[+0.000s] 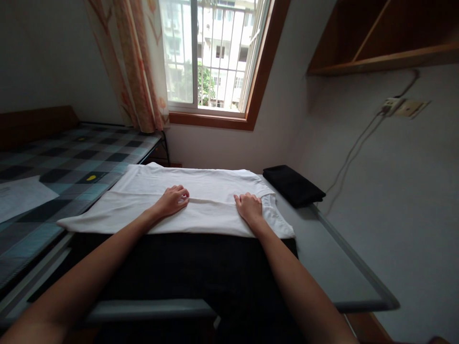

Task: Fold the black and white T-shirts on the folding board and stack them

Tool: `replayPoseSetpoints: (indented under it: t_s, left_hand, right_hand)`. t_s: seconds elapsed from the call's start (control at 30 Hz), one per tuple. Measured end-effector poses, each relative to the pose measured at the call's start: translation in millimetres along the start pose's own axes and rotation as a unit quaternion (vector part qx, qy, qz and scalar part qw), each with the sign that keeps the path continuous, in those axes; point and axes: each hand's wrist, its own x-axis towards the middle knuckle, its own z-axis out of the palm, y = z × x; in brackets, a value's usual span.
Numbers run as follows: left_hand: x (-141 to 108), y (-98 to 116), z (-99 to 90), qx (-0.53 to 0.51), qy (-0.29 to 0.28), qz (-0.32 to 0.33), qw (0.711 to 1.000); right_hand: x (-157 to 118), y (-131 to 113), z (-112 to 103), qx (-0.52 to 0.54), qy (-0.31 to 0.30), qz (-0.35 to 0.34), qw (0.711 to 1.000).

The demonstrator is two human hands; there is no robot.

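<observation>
resting both hands on a white garment (215,181) spread across the table (337,258).
over the garment's middle, the left hand (174,199) bends thumb and forefinger close together at a crease; nearer its right end, the right hand (249,208) has curled fingers, thumb out sideways. whether either grips cloth i cannot tell. black cloth (172,265) lies along the garment's near side, a folded black bundle (294,184) just beyond its right end. left of the garment, a paper sheet (25,196) on the checked mattress (71,157) bears faint print, too small to read.
</observation>
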Motion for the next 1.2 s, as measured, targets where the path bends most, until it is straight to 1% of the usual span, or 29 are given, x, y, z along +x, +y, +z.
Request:
replayPoseSetpoints:
  t_s: [0.27, 0.47, 0.63, 0.7, 0.83, 0.97, 1.03, 1.07, 1.13, 1.2]
  left_hand:
    - [-1.2, 3.8, -0.4, 0.017, 0.019, 0.009, 1.0]
    - [-1.4, 7.1, -2.4, 0.021, 0.028, 0.003, 0.999]
    - [-2.7, 10.0, -3.6, 0.027, 0.031, -0.017, 0.999]
    - [-3.1, 8.5, -3.1, 0.026, 0.029, -0.026, 0.999]
    - [-3.0, 0.9, -0.5, 0.011, 0.025, -0.046, 0.999]
    - [-2.8, -3.0, -0.1, 0.004, 0.022, -0.049, 0.999]
    - [-2.8, 1.4, -2.6, 0.006, 0.04, -0.036, 0.999]
    - [-2.9, 5.8, -4.5, 0.001, 0.051, -0.019, 0.999]
    - [-3.5, 18.6, -8.1, -0.031, 0.06, 0.036, 0.997]
    - [-4.9, 34.2, -10.0, -0.072, 0.04, 0.103, 0.991]
  right_hand:
    - [0.9, 0.9, 3.6, 0.013, 0.012, 0.01, 1.0]
    - [3.8, 1.5, 4.3, 0.022, 0.0, 0.001, 1.0]
    - [5.2, 2.3, 3.8, 0.024, -0.014, 0.001, 1.0]
    - [5.3, 3.3, 3.5, 0.019, -0.017, 0.002, 1.0]
    - [5.9, 7.7, 3.9, 0.009, 0.001, -0.003, 1.0]
    - [5.9, 10.5, 3.0, 0.003, 0.011, -0.002, 1.0]
    - [4.8, 8.9, 0.7, -0.003, 0.039, -0.009, 0.999]
    - [3.9, 7.2, -0.7, -0.003, 0.058, -0.014, 0.998]
    - [1.8, 2.0, -3.2, 0.008, 0.083, -0.03, 0.996]
    - [-0.4, -4.4, -4.1, 0.034, 0.072, -0.047, 0.996]
